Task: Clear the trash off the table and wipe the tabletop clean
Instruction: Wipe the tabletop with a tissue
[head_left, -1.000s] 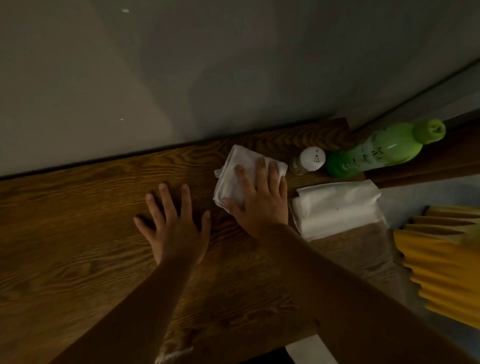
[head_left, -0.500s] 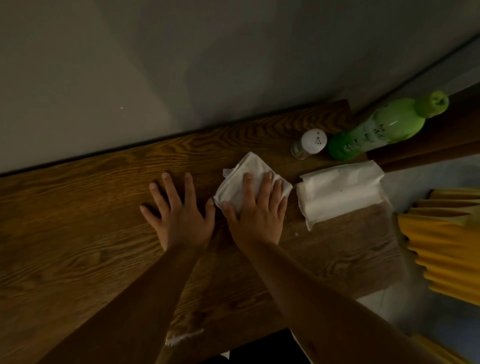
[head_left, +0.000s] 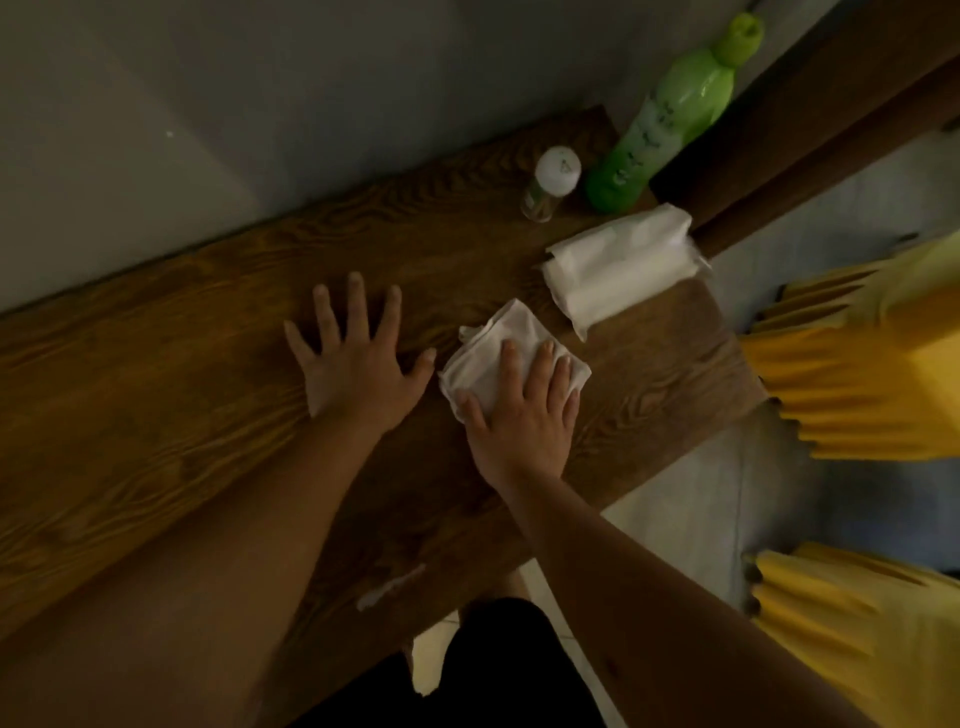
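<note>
The cloth (head_left: 506, 347) is lying on the desk (head_left: 156, 395), a white, creased, folded square, its corners sticking out beyond the fingers pressing on it. It is sitting right of the desk's middle, just short of the tissue pack (head_left: 621, 270). The right hand (head_left: 522, 415) is lying flat on top of it, palm down, fingers spread, pressing rather than gripping; nothing is being clenched. The left hand (head_left: 353, 358) is resting flat on bare wood just beside the cloth, fingers splayed, grip released, holding nothing.

The tissue pack is lying near the desk's right end, white and soft-edged. Behind it a small jar (head_left: 550, 184) with a white cap is standing beside a green bottle (head_left: 660, 124), both close to the wall.

A pale smear or scrap (head_left: 389, 592) is showing at the near edge of the desk; I cannot tell which. The light is dim, and printing on the bottle is unreadable. The cloth's near part is hidden under the palm. Yellow pleated fabric (head_left: 857, 384) is being cut off at the right edge.
</note>
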